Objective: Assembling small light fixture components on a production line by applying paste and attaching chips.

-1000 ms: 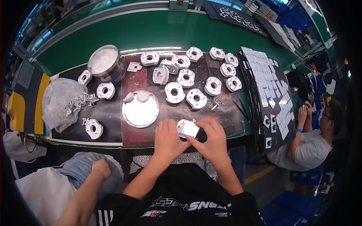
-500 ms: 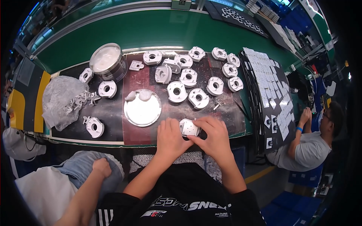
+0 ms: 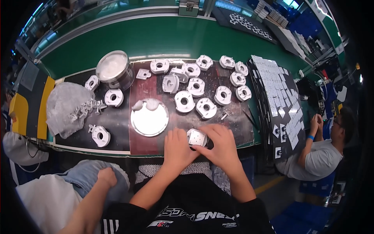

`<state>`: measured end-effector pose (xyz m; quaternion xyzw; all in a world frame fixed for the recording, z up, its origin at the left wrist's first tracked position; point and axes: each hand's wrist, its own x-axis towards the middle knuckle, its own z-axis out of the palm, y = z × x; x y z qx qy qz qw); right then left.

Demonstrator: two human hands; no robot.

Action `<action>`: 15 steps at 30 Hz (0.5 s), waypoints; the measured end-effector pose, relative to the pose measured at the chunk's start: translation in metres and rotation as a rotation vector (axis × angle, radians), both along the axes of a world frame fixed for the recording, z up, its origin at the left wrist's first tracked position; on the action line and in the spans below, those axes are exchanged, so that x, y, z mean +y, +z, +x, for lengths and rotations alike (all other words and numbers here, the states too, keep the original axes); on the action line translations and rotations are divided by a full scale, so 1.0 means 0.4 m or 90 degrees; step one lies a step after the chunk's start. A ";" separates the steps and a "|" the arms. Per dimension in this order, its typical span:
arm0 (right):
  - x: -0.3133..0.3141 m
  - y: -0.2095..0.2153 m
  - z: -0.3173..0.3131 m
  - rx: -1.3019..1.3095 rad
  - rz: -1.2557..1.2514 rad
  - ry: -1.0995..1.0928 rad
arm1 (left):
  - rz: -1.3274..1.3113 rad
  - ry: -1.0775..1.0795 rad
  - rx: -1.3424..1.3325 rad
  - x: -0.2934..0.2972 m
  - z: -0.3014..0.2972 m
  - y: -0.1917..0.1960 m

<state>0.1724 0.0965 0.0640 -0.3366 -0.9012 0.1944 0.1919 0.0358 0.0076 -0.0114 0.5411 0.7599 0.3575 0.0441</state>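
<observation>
Near the front edge of the workbench, a white plastic housing [image 3: 196, 137] with a flat square face dotted with small holes is between my two hands. My left hand [image 3: 177, 148] grips its left side, the thumb meeting its near edge. From the right, my right hand [image 3: 219, 144] is closed round it, with fingers over the far edge and thumb at the near edge. Just left of my hands lies a round shiny lid [image 3: 149, 121] with lumps of white paste [image 3: 151, 104] on its far rim. Beyond my hands stand several white round housings with centre holes, one of them a housing [image 3: 206, 108] close by.
An open tin [image 3: 113, 69] of white paste stands at the back left. Beside it lies a clear plastic bag [image 3: 66, 111] spilling small white pieces [image 3: 86, 109]. Stacked black boards with white square plates [image 3: 274, 87] are at right. Co-workers sit left [image 3: 89, 187] and right [image 3: 323, 150].
The whole view has shifted slightly, so the bench sits a little lower in the picture. Both hands keep their hold on the white housing, with only small finger movement.
</observation>
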 end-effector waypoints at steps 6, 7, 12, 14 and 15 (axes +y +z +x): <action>0.000 -0.010 0.007 -0.003 -0.006 0.067 | 0.026 0.001 0.008 -0.015 0.004 0.005; 0.003 -0.008 0.009 -0.004 -0.005 0.062 | 0.031 0.001 0.010 -0.011 0.006 0.005; 0.017 -0.018 0.021 0.032 0.024 0.078 | 0.018 -0.003 0.009 -0.009 0.003 0.001; 0.024 -0.030 0.042 0.050 0.021 0.036 | -0.004 0.007 0.012 -0.015 0.000 -0.001; 0.026 -0.033 0.053 0.068 0.016 -0.008 | -0.002 0.011 0.013 -0.012 -0.001 0.001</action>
